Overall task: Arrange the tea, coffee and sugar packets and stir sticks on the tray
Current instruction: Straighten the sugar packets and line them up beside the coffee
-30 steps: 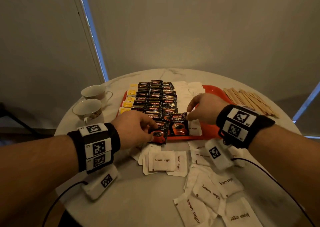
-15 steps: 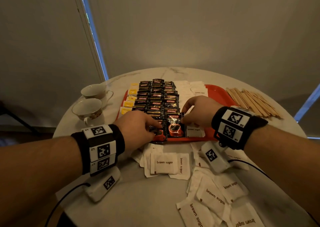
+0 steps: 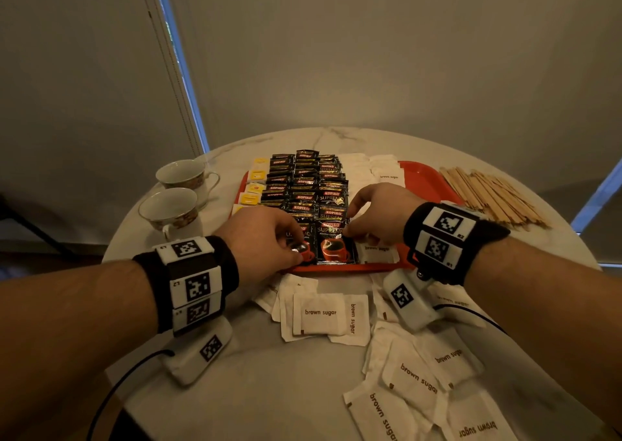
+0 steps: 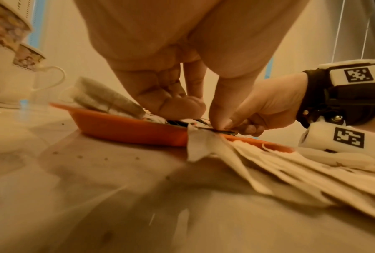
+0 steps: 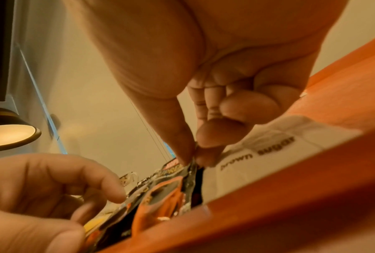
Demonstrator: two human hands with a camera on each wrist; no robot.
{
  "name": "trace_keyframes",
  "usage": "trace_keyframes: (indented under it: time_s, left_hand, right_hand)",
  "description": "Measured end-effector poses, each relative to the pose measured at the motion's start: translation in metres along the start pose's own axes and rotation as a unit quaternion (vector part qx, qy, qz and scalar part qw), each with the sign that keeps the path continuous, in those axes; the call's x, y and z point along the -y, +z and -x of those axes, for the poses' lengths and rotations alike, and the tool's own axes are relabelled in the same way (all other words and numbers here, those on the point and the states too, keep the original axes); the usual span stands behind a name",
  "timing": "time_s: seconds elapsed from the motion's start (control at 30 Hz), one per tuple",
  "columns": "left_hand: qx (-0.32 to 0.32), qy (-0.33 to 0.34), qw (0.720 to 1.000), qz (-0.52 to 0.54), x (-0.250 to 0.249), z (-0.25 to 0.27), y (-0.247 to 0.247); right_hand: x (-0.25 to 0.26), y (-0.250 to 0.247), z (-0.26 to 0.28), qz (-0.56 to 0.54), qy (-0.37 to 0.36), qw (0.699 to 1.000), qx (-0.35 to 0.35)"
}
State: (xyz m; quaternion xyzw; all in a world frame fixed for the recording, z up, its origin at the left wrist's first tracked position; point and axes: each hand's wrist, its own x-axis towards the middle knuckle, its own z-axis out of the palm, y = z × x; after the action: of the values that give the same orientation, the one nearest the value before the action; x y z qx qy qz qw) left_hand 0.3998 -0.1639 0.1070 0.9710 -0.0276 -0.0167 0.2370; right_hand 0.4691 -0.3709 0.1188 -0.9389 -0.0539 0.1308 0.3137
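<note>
Thumb and forefinger of my right hand [image 3: 380, 213] are pinching the crinkly edge of a glossy black coffee packet [image 3: 335, 247] at the near rim of the orange plastic tray [image 3: 422, 174]. My left hand [image 3: 266, 242] is curling onto the neighbouring packet [image 3: 301, 250]. Flat white paper sugar packets [image 3: 319, 314] are lying loose on the round marble table [image 3: 235, 390]; thin wooden stir sticks [image 3: 491, 195] are sitting beside the tray.

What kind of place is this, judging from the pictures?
Probably a hotel room or a lounge, though this is not certain. A small round marble table stands by a window with roller blinds, and it carries a red tray of coffee packets beside two teacups.
</note>
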Motion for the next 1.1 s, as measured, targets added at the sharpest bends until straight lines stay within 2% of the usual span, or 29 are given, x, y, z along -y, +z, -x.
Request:
trace_keyframes:
  time_s: [0.2,0.33,0.5,0.73,0.83,0.97,1.1]
  left_hand:
    - [-0.016,-0.012,1.0,0.022,-0.001,0.001,-0.001]
    - [-0.029,0.005,0.999,0.021,0.0,0.025,-0.003]
    - [-0.061,0.019,0.998,-0.026,0.0,0.066,-0.006]
    - [-0.008,-0.13,0.991,-0.037,0.0,0.091,0.001]
    - [0.007,-0.158,0.987,-0.04,-0.006,0.089,0.008]
    - [0.022,-0.161,0.984,-0.071,-0.02,0.082,0.019]
    - [0.055,-0.176,0.981,-0.054,-0.026,0.078,0.027]
  right_hand:
    - [0.008,-0.005,0.011,0.005,-0.032,0.999,0.004]
    - [0.013,-0.008,0.041,0.065,-0.077,0.993,0.062]
    - [0.007,-0.005,0.085,0.181,-0.082,0.971,0.13]
    - [-0.02,-0.004,0.131,0.307,-0.042,0.932,0.189]
    - [-0.022,0.001,0.144,0.339,-0.045,0.918,0.203]
    - [-0.014,0.011,0.142,0.309,-0.055,0.933,0.177]
    - [-0.001,0.02,0.129,0.278,-0.064,0.943,0.17]
